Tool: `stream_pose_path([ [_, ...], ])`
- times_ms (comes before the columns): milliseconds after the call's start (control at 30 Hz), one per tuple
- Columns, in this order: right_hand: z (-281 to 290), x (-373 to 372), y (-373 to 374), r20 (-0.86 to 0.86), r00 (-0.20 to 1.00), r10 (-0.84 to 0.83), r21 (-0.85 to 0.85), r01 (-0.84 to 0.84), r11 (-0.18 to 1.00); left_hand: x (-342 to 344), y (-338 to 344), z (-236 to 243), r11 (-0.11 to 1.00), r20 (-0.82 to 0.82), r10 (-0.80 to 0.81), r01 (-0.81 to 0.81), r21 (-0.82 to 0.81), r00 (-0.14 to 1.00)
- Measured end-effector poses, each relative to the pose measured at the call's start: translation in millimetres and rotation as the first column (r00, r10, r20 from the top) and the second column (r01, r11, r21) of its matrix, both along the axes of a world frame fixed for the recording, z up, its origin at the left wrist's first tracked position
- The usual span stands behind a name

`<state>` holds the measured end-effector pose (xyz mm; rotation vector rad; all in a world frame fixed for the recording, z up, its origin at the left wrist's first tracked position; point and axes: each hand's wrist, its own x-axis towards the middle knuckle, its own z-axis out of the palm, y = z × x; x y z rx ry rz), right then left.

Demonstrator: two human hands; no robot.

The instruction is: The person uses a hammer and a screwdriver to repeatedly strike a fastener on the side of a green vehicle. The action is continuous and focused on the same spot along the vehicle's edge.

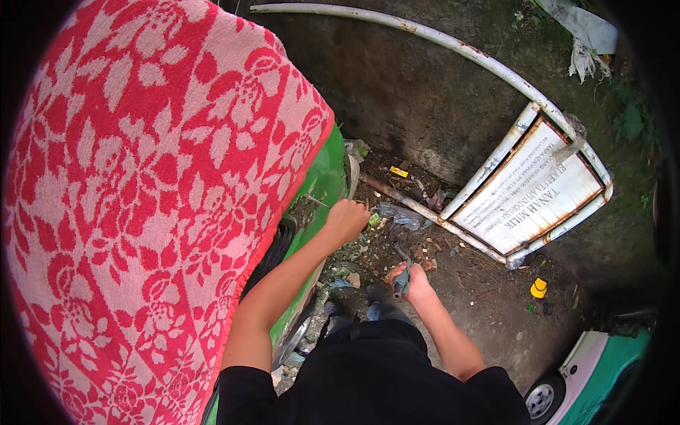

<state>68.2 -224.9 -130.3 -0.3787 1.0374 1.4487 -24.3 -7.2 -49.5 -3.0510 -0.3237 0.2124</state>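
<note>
Left hand (347, 221) up front, curled into a fist, and a thin metal rod (317, 201) pokes out of it to the left, across the green bodywork (327, 170); the fist hides the rod's other end. Right hand (419, 282) sits lower and closer to the body, fingers wrapped round a blue-grey tool (401, 282), its dark narrow end aimed away from the person. Exactly what kind of tool? Too small to tell.

Why this hold? Looks like the left fist is angled to bring the rod up to the bodywork, while the right keeps its tool well apart, out of the way.

So, positions: the bodywork lies just left of the left hand, with the right hand off on its far side. Over that bodywork drapes a red and pink flowered cloth (149, 212), perhaps there to shield the surface.

Out further now: littered ground (467, 319) beneath the hands, a rust-edged white sign (531, 188) in a bent pipe frame (453, 42) ahead to the right, a stained wall (397, 92) behind it, and a teal-and-white vehicle (584, 361) down at lower right.
</note>
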Motion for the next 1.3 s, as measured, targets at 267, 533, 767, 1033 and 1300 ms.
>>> stream_pose_path([
  [267,17,5,-17,-0.148,0.987,0.063,0.104,-0.048,0.993,-5,-2,3,1.0,-0.031,0.001,-0.002,-0.017,1.0],
  [533,32,-12,14,-0.131,0.973,0.192,0.357,-0.135,0.925,-4,-3,4,1.0,-0.021,0.023,-0.023,-0.013,1.0],
  [767,0,-7,5,-0.038,0.998,0.05,0.036,-0.048,0.998,-3,1,-4,1.0,-0.053,0.016,-0.015,0.008,0.998],
  [1033,6,2,2,-0.171,0.978,0.116,0.121,-0.096,0.988,-5,1,-2,1.0,-0.016,0.006,-0.006,0.008,1.0],
  [1300,43,-17,13,-0.236,0.955,0.177,0.35,-0.087,0.933,-9,-8,1,1.0,0.011,-0.006,0.006,-0.009,1.0],
])
